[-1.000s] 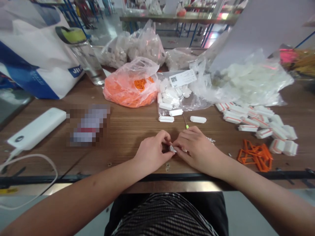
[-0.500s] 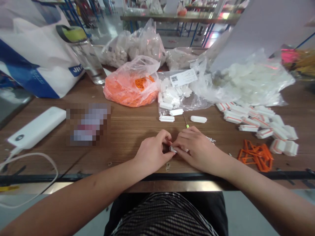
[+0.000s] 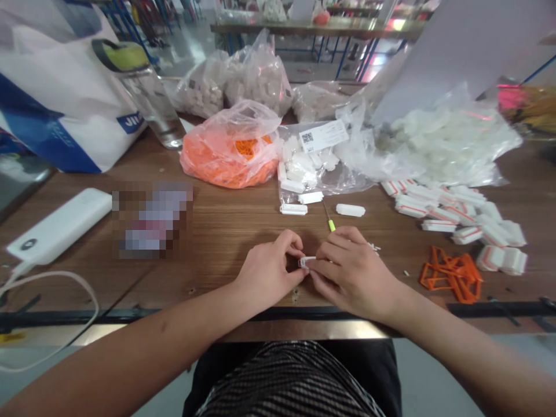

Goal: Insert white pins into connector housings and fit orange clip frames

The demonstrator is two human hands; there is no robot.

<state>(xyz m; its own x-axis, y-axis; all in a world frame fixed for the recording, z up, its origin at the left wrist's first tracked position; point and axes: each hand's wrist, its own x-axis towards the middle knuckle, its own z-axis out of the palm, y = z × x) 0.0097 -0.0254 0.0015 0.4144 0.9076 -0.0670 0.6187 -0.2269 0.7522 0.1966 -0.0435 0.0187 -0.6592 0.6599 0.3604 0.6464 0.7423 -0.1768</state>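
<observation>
Near the table's front edge, my left hand (image 3: 273, 267) pinches one end of a small white plastic piece (image 3: 305, 262). My right hand (image 3: 350, 269) grips the same piece from the other side, its fingers covering most of it. Just beyond the right hand lies a thin tool with a yellow-green handle (image 3: 332, 225), its metal shaft pointing away from me. Small white bits (image 3: 373, 248) show beside that hand. Farther off are loose white plastic pieces (image 3: 350, 210) of a long, narrow shape.
Right of my hands lie orange plastic frames (image 3: 452, 275) and a pile of white pieces with orange strips (image 3: 460, 211). Behind stand a bag of orange parts (image 3: 230, 153) and a clear bag of white parts (image 3: 324, 168). At left are a white power bank (image 3: 61, 226) and a bottle (image 3: 150, 98).
My right hand has shifted slightly and its fingers have lifted a little, so more of the white piece shows. My left hand stays nearly still.
</observation>
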